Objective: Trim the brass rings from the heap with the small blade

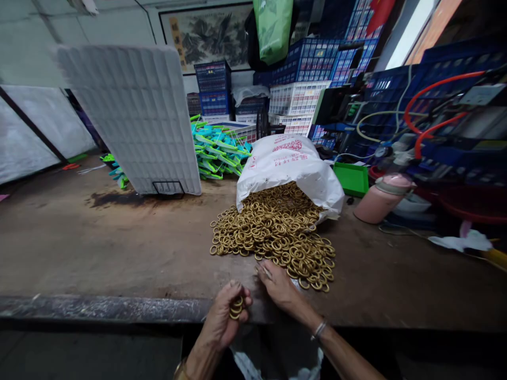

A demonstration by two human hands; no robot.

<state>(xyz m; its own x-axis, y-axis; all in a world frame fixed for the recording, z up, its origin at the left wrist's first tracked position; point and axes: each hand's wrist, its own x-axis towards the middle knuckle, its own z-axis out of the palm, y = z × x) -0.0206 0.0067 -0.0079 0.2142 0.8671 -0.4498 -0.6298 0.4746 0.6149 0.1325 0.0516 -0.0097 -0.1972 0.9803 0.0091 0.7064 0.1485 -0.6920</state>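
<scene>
Seen from the head camera, a person stands at the near edge of a worn brown workbench (99,248), both bare hands low in the picture. The left hand (225,316) is curled closed around a small stack of brass rings (236,307), held on edge between thumb and bent fingers. Just to the right of it, the right hand (279,287) lies palm down with fingers loosely spread, its fingertips touching the nearest rings of a big loose heap of rings (277,229); whether it pinches one cannot be told. A bracelet sits on that wrist. The heap runs away from the right hand into the mouth of a white sack (289,161) lying on its side. The rings look stiff, smooth metal: each one light, likely slippery, apt to slide or tangle, best picked by the rim between thumb and fingertip. Far beyond the left hand stands a white ribbed panel (134,113), with green and blue plastic parts (217,150) beside it. Beyond and right of the right hand lie a green tray (351,178) and a pink bottle (382,198), with blue crates (312,60) behind.
</scene>
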